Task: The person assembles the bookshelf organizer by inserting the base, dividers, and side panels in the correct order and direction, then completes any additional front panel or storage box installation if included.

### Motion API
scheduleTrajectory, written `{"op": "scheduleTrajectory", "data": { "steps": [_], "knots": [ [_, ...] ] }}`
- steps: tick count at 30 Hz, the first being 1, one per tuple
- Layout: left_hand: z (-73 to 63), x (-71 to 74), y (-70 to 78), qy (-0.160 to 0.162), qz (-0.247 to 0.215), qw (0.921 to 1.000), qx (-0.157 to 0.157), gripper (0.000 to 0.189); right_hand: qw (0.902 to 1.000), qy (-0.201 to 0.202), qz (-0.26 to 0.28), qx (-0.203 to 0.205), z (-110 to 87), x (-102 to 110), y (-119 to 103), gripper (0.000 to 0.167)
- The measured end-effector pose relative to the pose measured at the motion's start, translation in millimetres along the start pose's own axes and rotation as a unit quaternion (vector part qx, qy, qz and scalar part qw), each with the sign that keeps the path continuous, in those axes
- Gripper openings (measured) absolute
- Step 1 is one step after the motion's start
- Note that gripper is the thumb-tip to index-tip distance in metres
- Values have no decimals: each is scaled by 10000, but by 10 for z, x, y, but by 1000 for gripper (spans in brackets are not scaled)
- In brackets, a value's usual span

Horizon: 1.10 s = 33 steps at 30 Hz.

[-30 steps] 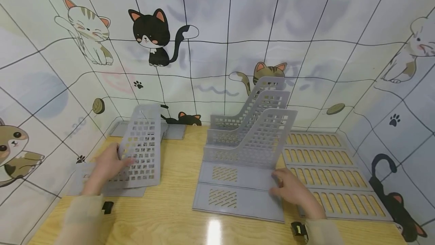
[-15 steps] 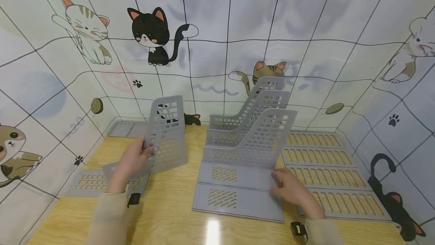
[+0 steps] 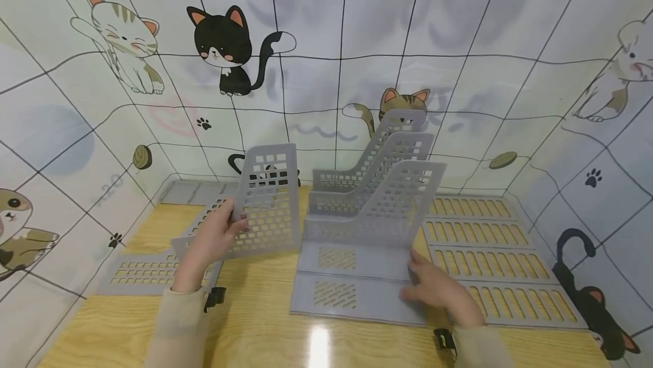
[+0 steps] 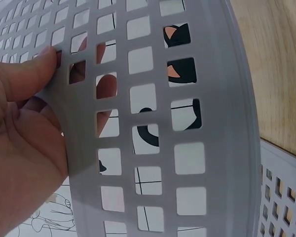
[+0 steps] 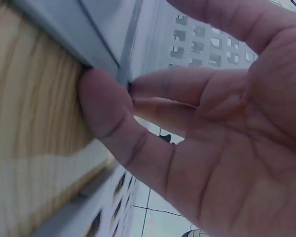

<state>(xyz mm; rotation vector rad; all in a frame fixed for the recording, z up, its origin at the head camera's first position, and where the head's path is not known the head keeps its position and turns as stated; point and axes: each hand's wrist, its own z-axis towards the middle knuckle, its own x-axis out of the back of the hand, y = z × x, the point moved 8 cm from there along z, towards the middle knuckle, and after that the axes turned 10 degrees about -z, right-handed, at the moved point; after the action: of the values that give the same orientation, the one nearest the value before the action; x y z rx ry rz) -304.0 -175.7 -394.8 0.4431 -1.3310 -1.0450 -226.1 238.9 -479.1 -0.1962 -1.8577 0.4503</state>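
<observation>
My left hand (image 3: 216,235) grips a grey perforated file-rack divider (image 3: 267,209) by its inner curve, thumb on the near face and fingers behind, as the left wrist view shows. The divider stands upright, its right edge overlapping the left border of the slatted base (image 3: 380,294) in the head view. Several matching dividers (image 3: 393,203) stand in a row on the base's back part; its front sections lie bare. At the base's right edge rests my right hand (image 3: 441,286), fingertips (image 5: 101,91) against the edge near the table, thumb spread over the base.
Flat grey slotted panels (image 3: 502,260) lie to the right of the base. Another perforated divider (image 3: 138,274) lies flat at the left, with small grey panels (image 3: 183,191) behind it. A cat-print tiled cloth (image 3: 316,73) walls the wooden table (image 3: 255,311).
My left hand has lifted the divider from the pile at the left and carried it rightward to the base, turning it upright. My right hand has stayed at the base's edge.
</observation>
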Motion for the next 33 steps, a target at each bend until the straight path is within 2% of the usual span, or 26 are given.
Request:
{"op": "scheduleTrajectory", "data": {
  "steps": [8, 13, 22, 27, 33],
  "knots": [
    [-18, -32, 11, -153, -390, 9986, -310, 14, 9998, 184, -65, -7, 59, 4, -17, 83],
    [-15, -64, 35, -291, -454, 9977, -412, 13, 9996, 256, -82, -83, 106, -1, 4, 79],
    [-55, -110, 17, -490, -230, 9979, -347, 27, 9993, 360, -36, 61, 108, -11, 76, 74],
    [-52, -117, -47, -530, -155, 9982, -227, 26, 9993, 366, -44, 101, 106, -4, 80, 75],
    [-54, -99, -70, -571, -304, 9978, -160, 21, 9992, 367, -50, 128, 103, 8, 73, 75]
  ]
}}
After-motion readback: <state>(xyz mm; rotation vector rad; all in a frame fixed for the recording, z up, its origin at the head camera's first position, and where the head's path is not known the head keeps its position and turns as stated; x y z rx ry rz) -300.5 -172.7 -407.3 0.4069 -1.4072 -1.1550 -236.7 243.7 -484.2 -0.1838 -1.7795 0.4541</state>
